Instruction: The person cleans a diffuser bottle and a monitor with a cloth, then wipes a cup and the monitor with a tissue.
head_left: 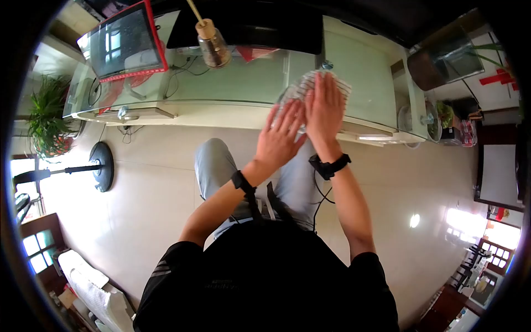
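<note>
A white cloth with dark stripes (302, 88) lies on the glass top of a low cabinet (243, 88), near its front edge. Flat on the cloth, with fingers stretched out, rests my right hand (324, 110). My left hand (281, 133) is just beside it, lower and to the left, its fingers spread over the cloth's near left part and the cabinet's edge. Neither hand grips the cloth; the palms face down and cover much of it. A black band circles each wrist.
A glass bottle with a wooden collar (214, 47) stands left of the cloth, by a black panel (260, 27). Further left is a red-framed screen (124, 41) with cables. A dark glass vase (447, 60) is at right. A round black stand base (102, 166) sits on the floor.
</note>
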Demonstrator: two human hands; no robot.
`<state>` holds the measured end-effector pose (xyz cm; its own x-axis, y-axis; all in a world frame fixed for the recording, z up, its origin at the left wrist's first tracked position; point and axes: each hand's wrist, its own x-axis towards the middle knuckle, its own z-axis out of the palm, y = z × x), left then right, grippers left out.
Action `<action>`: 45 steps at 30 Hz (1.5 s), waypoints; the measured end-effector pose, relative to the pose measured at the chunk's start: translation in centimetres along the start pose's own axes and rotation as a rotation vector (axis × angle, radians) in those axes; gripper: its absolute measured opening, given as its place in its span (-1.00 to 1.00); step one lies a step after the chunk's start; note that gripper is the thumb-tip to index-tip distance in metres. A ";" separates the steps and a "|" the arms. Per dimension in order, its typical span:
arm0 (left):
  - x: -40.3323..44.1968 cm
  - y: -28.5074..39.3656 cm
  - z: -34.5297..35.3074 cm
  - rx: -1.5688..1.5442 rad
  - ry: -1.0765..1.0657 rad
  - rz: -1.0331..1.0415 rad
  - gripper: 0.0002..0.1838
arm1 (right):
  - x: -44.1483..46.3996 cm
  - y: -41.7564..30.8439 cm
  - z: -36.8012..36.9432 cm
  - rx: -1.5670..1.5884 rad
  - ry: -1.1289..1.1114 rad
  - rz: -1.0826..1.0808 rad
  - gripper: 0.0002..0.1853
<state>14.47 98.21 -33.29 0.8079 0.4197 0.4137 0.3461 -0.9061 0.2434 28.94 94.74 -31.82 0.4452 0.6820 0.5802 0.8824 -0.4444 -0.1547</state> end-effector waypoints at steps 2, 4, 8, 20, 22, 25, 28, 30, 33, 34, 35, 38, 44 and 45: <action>-1.2 -2.9 -1.5 0.065 0.038 -0.051 -0.34 | 0.5 -3.8 1.0 0.081 -0.011 -0.040 -0.49; -2.2 -5.4 -3.0 0.069 0.074 -0.083 -0.33 | 0.9 -7.0 1.8 0.112 -0.017 -0.066 -0.48; -3.4 -9.0 -5.5 0.069 0.125 -0.171 -0.38 | 1.2 -11.9 2.8 0.167 -0.025 -0.090 -0.42; -4.3 -16.1 -8.0 0.065 0.309 -0.262 -0.58 | 0.6 -19.0 3.0 0.399 -0.049 -0.202 -0.43; -4.2 -17.1 -8.4 0.073 0.327 -0.276 -0.57 | 0.9 -19.9 2.9 0.448 -0.004 -0.218 -0.53; -4.0 -17.8 -8.5 0.100 0.366 -0.323 -0.56 | 2.3 -19.3 1.5 0.754 -0.267 -0.093 -0.63; -3.1 -17.1 -9.1 0.147 0.370 -0.369 -0.50 | 5.2 -17.4 2.5 0.862 -0.194 0.127 -0.56; -2.9 -16.6 -9.3 0.177 0.374 -0.387 -0.46 | 7.0 -16.7 2.7 0.834 -0.077 0.145 -0.43; -2.6 -16.5 -8.9 0.227 0.378 -0.398 -0.39 | 9.5 -16.9 2.5 0.750 -0.032 0.129 -0.21; -2.5 -16.3 -9.0 0.227 0.371 -0.404 -0.38 | 10.1 -17.2 3.0 0.733 -0.052 0.130 -0.16; -2.4 -16.2 -9.0 0.225 0.363 -0.410 -0.37 | 10.6 -17.4 3.3 0.714 -0.072 0.133 -0.10; -2.5 -16.5 -8.8 0.241 0.324 -0.441 -0.33 | 11.5 -18.0 3.9 0.711 -0.133 0.143 -0.20; -2.5 -17.1 -8.1 0.243 0.315 -0.436 -0.33 | 12.1 -18.8 3.9 0.713 -0.102 0.157 -0.43; -2.4 -17.1 -8.0 0.248 0.301 -0.437 -0.33 | 12.2 -18.6 3.9 0.713 -0.095 0.157 -0.46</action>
<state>2.75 113.07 -31.40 0.4063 0.7209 0.5614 0.7474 -0.6157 0.2498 18.51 113.56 -24.95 0.5572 0.7032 0.4416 0.6773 -0.0773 -0.7316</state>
